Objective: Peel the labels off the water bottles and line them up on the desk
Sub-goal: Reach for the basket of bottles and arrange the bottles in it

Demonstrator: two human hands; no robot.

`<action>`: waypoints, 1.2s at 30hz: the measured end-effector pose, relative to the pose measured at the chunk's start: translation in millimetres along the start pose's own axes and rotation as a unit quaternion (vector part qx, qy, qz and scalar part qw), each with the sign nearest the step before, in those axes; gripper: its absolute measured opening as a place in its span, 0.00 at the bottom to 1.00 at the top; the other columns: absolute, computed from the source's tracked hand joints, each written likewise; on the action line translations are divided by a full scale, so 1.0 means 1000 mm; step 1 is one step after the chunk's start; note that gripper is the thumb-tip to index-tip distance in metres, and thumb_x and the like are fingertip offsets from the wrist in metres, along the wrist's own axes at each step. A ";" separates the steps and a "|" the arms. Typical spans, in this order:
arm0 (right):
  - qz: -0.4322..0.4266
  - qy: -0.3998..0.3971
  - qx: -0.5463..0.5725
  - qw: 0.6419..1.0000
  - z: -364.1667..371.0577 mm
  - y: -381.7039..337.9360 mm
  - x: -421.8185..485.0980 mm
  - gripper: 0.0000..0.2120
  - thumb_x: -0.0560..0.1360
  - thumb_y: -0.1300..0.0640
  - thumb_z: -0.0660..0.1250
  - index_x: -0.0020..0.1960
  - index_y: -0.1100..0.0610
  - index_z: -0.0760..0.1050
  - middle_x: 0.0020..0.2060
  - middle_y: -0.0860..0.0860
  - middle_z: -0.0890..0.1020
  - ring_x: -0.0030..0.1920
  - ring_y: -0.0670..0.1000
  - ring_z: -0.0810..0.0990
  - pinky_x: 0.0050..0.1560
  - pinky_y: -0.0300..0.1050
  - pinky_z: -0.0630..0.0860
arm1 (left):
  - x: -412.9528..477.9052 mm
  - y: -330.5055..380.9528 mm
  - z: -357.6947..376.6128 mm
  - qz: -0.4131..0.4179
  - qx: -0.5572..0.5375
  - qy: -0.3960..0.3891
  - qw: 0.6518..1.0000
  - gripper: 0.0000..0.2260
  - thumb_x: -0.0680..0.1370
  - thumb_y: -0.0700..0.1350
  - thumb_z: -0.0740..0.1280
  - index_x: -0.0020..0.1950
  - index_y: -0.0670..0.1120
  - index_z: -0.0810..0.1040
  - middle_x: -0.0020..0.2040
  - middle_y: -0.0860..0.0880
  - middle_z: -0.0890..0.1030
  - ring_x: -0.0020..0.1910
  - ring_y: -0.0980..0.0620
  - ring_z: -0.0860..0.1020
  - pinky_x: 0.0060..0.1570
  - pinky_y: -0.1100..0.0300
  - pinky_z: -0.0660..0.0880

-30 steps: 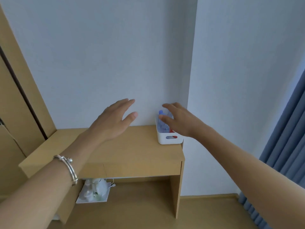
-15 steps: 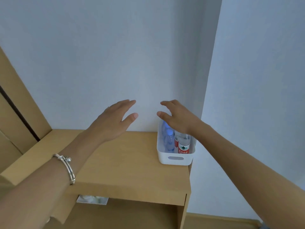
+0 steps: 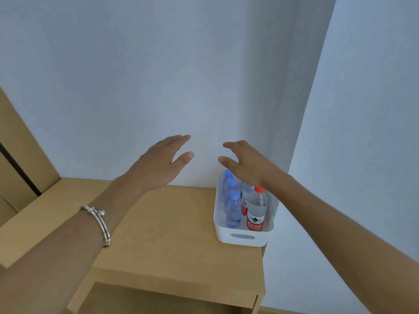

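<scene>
A white bin (image 3: 242, 237) stands at the right end of a wooden desk (image 3: 172, 227). Several upright water bottles fill it. On its left side is a row of clear bottles with blue caps (image 3: 233, 208). On its right a red-capped bottle with a red and white label (image 3: 256, 209) stands in front of another labelled one. My right hand (image 3: 246, 163) hovers above the bin's far end, fingers apart, holding nothing. My left hand (image 3: 158, 165) floats open over the desk, left of the bin, with a silver bracelet on its wrist.
A pale wall rises behind the desk and a wall corner juts out right beside the bin. Wooden panelling (image 3: 20, 155) borders the desk at the left. The desk's right edge drops off just past the bin.
The view has closed in on the desk and the bin now looks larger and nearer. My right hand has risen off the bottle tops. Both hands stay open.
</scene>
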State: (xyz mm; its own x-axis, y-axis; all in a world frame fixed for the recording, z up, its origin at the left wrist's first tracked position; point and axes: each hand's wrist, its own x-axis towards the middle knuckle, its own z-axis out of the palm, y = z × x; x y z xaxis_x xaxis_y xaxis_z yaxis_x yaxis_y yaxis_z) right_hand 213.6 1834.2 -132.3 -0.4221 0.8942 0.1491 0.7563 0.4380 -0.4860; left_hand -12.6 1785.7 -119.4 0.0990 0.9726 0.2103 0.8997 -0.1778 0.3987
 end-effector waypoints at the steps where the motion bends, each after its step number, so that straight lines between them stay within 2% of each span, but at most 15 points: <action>1: 0.004 -0.001 -0.002 1.000 0.003 0.003 0.005 0.26 0.80 0.43 0.55 0.75 0.52 0.58 0.73 0.52 0.62 0.69 0.52 0.68 0.68 0.48 0.64 | 0.007 -0.004 0.002 0.004 0.000 -0.002 1.000 0.24 0.80 0.61 0.51 0.76 0.60 0.56 0.77 0.59 0.58 0.75 0.57 0.58 0.72 0.50 0.61; 9: 0.076 0.012 -0.018 0.997 0.017 0.019 0.063 0.26 0.80 0.44 0.55 0.75 0.52 0.59 0.72 0.52 0.63 0.66 0.52 0.71 0.67 0.47 0.65 | 0.082 -0.044 0.019 0.047 -0.029 -0.053 0.997 0.24 0.80 0.61 0.51 0.76 0.60 0.55 0.76 0.60 0.58 0.74 0.56 0.60 0.71 0.53 0.61; 13: 0.123 0.001 -0.032 0.992 0.029 0.020 0.100 0.26 0.80 0.43 0.55 0.75 0.51 0.59 0.71 0.51 0.64 0.53 0.48 0.73 0.64 0.46 0.66 | 0.118 -0.075 0.025 0.049 -0.050 -0.090 0.993 0.23 0.80 0.61 0.51 0.76 0.61 0.54 0.75 0.62 0.59 0.68 0.57 0.66 0.69 0.52 0.63; 15: 0.150 0.002 -0.032 0.988 0.040 0.021 0.114 0.26 0.80 0.43 0.55 0.75 0.51 0.58 0.71 0.51 0.64 0.51 0.47 0.71 0.63 0.46 0.66 | 0.132 -0.093 0.032 0.053 -0.063 -0.109 0.991 0.23 0.80 0.61 0.51 0.76 0.61 0.55 0.75 0.62 0.60 0.62 0.58 0.68 0.67 0.53 0.63; 17: 0.181 0.002 -0.027 0.983 0.054 0.024 0.122 0.26 0.80 0.43 0.56 0.75 0.50 0.58 0.72 0.50 0.63 0.55 0.49 0.73 0.63 0.46 0.66 | 0.142 -0.112 0.043 0.058 -0.086 -0.133 0.986 0.23 0.80 0.61 0.51 0.76 0.61 0.55 0.75 0.62 0.61 0.58 0.59 0.68 0.66 0.56 0.63; 19: 0.214 -0.003 -0.025 0.976 0.069 0.028 0.126 0.26 0.80 0.44 0.56 0.75 0.50 0.58 0.72 0.50 0.63 0.62 0.51 0.72 0.64 0.46 0.66 | 0.152 -0.126 0.059 0.068 -0.106 -0.160 0.979 0.23 0.80 0.61 0.51 0.76 0.62 0.55 0.74 0.61 0.61 0.59 0.58 0.69 0.65 0.57 0.63; 23: 0.278 -0.003 -0.023 0.960 0.094 0.039 0.118 0.26 0.79 0.44 0.57 0.75 0.50 0.58 0.71 0.51 0.65 0.62 0.52 0.73 0.67 0.51 0.67 | 0.168 -0.131 0.097 0.110 -0.150 -0.216 0.959 0.24 0.81 0.60 0.52 0.76 0.60 0.55 0.76 0.60 0.60 0.72 0.58 0.63 0.67 0.59 0.61; 26: 0.319 -0.005 -0.033 0.947 0.110 0.050 0.104 0.25 0.79 0.47 0.59 0.75 0.51 0.59 0.72 0.51 0.64 0.69 0.53 0.67 0.66 0.47 0.64 | 0.167 -0.122 0.127 0.146 -0.165 -0.246 0.944 0.23 0.82 0.55 0.54 0.77 0.56 0.56 0.76 0.56 0.62 0.73 0.57 0.62 0.66 0.61 0.61; 30: 0.353 -0.005 -0.048 0.935 0.134 0.065 0.085 0.19 0.79 0.50 0.60 0.69 0.52 0.68 0.64 0.54 0.73 0.64 0.55 0.72 0.62 0.47 0.69 | 0.155 -0.120 0.172 0.171 -0.172 -0.276 0.930 0.24 0.81 0.51 0.59 0.76 0.51 0.59 0.74 0.51 0.66 0.69 0.55 0.68 0.63 0.64 0.62; 33: 0.364 -0.035 -0.032 0.930 0.151 0.075 0.076 0.15 0.77 0.53 0.62 0.62 0.55 0.73 0.55 0.53 0.75 0.59 0.56 0.75 0.57 0.44 0.70 | 0.137 -0.124 0.199 0.172 -0.172 -0.319 0.916 0.25 0.81 0.50 0.60 0.77 0.52 0.58 0.74 0.53 0.66 0.68 0.55 0.70 0.63 0.63 0.65; 36: 0.362 -0.058 -0.035 0.930 0.162 0.083 0.068 0.19 0.77 0.53 0.62 0.67 0.53 0.69 0.61 0.52 0.74 0.62 0.54 0.73 0.60 0.44 0.68 | 0.125 -0.126 0.217 0.173 -0.164 -0.347 0.907 0.25 0.81 0.51 0.60 0.76 0.53 0.58 0.73 0.54 0.67 0.64 0.55 0.72 0.63 0.59 0.69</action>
State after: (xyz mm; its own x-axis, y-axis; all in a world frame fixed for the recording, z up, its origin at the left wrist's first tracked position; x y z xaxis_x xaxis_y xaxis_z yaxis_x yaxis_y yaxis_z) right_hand 166.2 1916.4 -302.2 0.1620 0.9427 -0.2918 0.8922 -0.2662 -0.3648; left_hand -21.2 1962.2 -336.6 0.6970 0.6905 -0.1934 0.6002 -0.4143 0.6842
